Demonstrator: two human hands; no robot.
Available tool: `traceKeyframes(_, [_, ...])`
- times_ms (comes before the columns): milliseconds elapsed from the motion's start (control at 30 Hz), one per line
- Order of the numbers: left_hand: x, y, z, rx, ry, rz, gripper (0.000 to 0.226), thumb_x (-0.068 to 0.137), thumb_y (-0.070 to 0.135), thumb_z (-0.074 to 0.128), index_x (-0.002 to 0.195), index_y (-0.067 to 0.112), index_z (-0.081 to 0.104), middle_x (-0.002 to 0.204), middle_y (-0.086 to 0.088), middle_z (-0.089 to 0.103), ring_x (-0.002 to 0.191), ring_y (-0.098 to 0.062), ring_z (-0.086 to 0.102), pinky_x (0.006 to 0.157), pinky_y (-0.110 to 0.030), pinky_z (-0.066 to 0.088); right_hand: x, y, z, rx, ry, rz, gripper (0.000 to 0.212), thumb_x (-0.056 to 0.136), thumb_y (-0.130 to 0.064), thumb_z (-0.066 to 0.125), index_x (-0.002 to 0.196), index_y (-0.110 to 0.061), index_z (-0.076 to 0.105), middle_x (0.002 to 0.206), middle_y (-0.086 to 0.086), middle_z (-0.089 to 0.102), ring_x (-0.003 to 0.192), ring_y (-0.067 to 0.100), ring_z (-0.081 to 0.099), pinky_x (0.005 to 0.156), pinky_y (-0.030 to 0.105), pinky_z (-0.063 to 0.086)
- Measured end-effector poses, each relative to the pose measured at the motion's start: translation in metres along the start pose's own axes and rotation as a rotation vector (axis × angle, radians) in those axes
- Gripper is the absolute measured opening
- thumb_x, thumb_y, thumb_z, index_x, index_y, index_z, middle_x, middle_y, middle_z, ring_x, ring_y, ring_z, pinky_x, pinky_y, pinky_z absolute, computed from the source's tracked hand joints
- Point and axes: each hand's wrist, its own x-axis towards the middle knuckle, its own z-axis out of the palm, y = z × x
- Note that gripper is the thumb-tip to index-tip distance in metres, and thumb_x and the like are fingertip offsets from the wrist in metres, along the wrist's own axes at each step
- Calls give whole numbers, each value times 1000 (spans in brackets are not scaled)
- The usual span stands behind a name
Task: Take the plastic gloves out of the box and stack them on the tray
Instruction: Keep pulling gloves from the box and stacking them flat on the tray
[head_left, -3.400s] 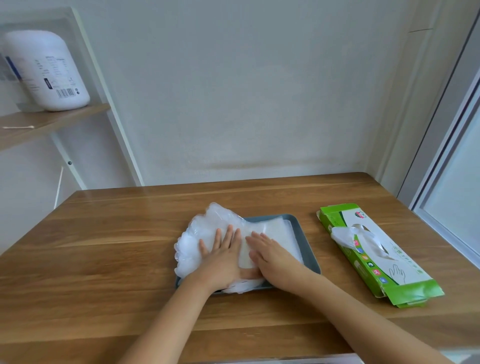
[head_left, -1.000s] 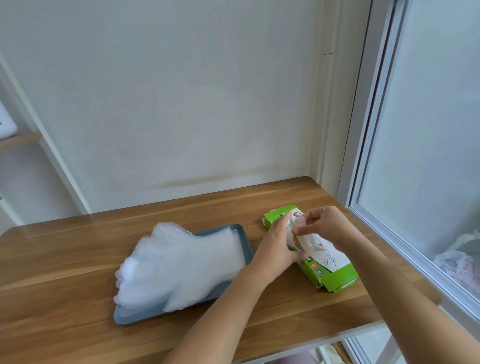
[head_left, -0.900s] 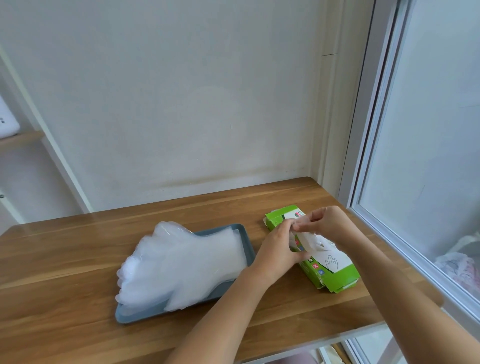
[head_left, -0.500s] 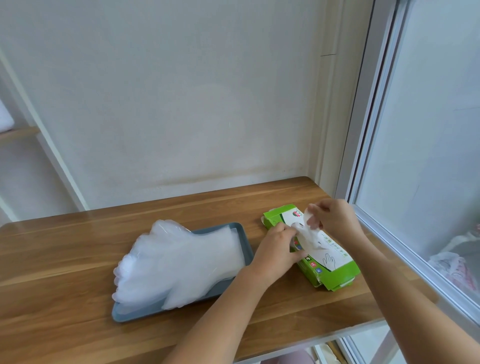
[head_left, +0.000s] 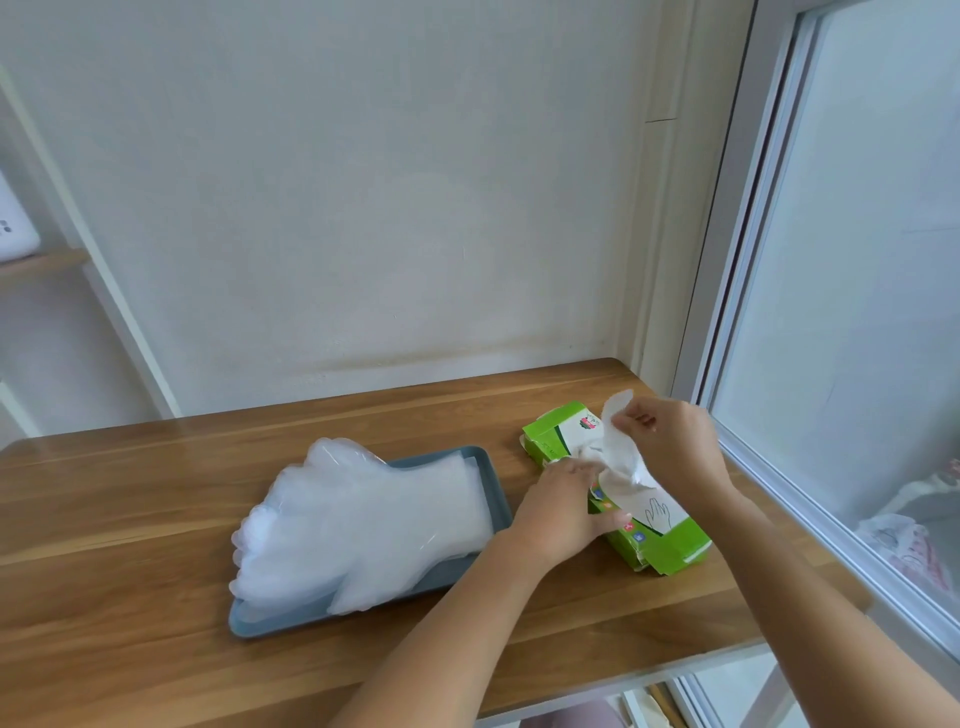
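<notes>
Glove half out of the box, pinched by our right hand just above the slot. Left hand presses the box, fingers near straight, likely so it won't lift. Stack lies on the tray beside.

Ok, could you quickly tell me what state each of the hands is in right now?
Left hand: open, pressing on the green box.
Right hand: closed, pinching a plastic glove.
</notes>
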Motion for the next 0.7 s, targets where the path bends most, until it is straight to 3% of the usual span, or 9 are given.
traceKeyframes(167, [-4, 3, 1, 96, -28, 8, 74, 88, 45, 64, 149, 23, 30, 151, -4, 31, 141, -22, 27, 113, -43, 30, 22, 15, -2, 136, 58, 192, 21, 92, -14, 57, 72, -12, 66, 65, -1, 64, 66, 21, 59, 57, 28, 42])
traceKeyframes(300, [-1, 8, 3, 107, -68, -5, 90, 84, 56, 64, 152, 43, 6, 149, -13, 32, 139, -28, 29, 110, -49, 30, 26, 17, 8, 6, -133, 201, 16, 96, -16, 47, 88, -12, 60, 66, -1, 68, 63, 15, 61, 53, 27, 42])
traceKeyframes(367, [7, 10, 1, 192, -69, 1, 92, 82, 56, 65, 151, 44, 7, 145, -15, 37, 137, -30, 31, 110, -51, 29, 26, 18, 9, -95, -217, 191, 19, 92, -33, 57, 89, -14, 60, 72, 1, 68, 64, 16, 61, 53, 28, 43])
traceKeyframes(433, [13, 10, 0, 260, -92, -18, 85, 81, 56, 66, 151, 34, 22, 145, -13, 36, 137, -30, 31, 110, -52, 28, 24, 18, 6, -248, -290, 151, 30, 81, -44, 70, 84, -15, 63, 73, 0, 64, 63, 14, 58, 51, 26, 40])
traceKeyframes(533, [17, 9, 2, 306, -120, -35, 83, 82, 57, 64, 150, 27, 27, 147, -13, 30, 138, -30, 28, 112, -52, 25, 16, 16, 7, -310, -344, 82, 12, 77, -24, 77, 76, -17, 68, 70, -5, 61, 65, 12, 57, 51, 21, 38])
traceKeyframes(600, [17, 7, 4, 276, -148, -40, 86, 83, 57, 64, 152, 26, 23, 156, -11, 18, 145, -28, 14, 115, -55, 16, 9, 15, 11, -276, -284, 26, 9, 79, -13, 70, 71, -16, 69, 70, -6, 63, 68, 15, 59, 54, 22, 39])
traceKeyframes(700, [16, 5, 4, 237, -187, -40, 89, 85, 58, 61, 154, 25, 16, 162, -6, 1, 149, -25, -4, 117, -57, 5, 5, 17, 18, -255, -197, -51, 10, 84, -6, 57, 78, -10, 64, 81, -1, 66, 73, 19, 59, 62, 29, 42])
